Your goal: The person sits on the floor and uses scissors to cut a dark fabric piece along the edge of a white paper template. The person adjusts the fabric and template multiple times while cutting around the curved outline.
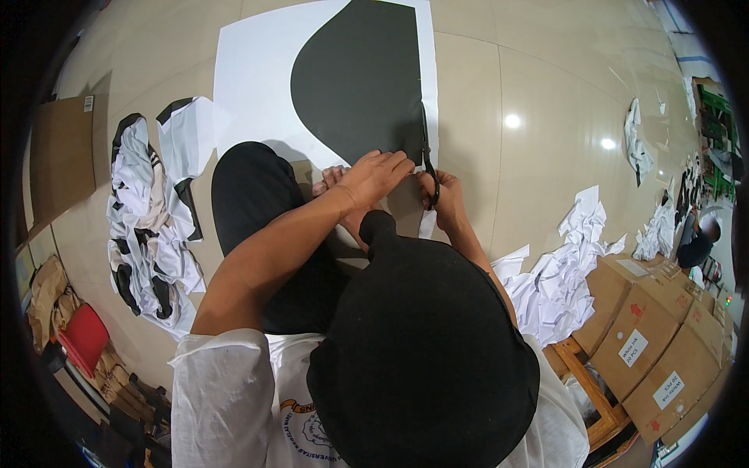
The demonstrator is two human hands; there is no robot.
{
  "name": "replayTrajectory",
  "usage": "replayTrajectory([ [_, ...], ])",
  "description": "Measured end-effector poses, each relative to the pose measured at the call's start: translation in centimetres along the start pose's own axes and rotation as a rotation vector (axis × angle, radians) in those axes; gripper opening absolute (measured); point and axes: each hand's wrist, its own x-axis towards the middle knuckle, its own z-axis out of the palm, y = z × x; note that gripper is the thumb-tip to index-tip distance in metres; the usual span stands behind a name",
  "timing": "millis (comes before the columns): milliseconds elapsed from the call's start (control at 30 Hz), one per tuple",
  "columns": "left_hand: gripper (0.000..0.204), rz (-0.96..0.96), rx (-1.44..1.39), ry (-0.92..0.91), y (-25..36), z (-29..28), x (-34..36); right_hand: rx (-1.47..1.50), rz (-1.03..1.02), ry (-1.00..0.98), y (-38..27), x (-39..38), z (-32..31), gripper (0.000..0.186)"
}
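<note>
A large white sheet [253, 78] lies on the floor in front of me, bearing a dark grey shape [359, 86] with a curved left side and a straight right side. My right hand [443, 199] grips black scissors [427, 148] by the handles. Their blades point away from me along the straight right edge of the dark shape, at the narrow white margin. Just left of the scissors, my left hand [380, 173] pinches the near part of the sheet, its fingertips partly hidden. A loose white strip [427, 224] hangs beside the right hand.
Crumpled white and black fabric pieces [148, 226] lie on the left. White scraps [554, 281] are heaped at right, beside cardboard boxes [640, 335] and a wooden frame [608, 421]. A brown board [62, 156] and a red chair [82, 339] stand far left. Another person [697, 238] is at far right.
</note>
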Motion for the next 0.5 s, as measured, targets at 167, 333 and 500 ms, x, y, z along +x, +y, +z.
replayTrajectory([
  [167, 0.023, -0.009, -0.007, -0.011, 0.0, -0.1, 0.0, 0.02, 0.053, 0.032, -1.1, -0.2, 0.6, 0.032],
  [333, 0.023, 0.002, -0.003, -0.004, -0.1, 0.1, 0.0, 0.032, -0.006, -0.001, -1.0, 1.2, 0.4, 0.035],
  [500, 0.023, 0.011, -0.003, 0.004, -0.2, 0.1, -0.1, 0.067, -0.011, -0.019, -1.8, 1.2, 0.7, 0.033],
])
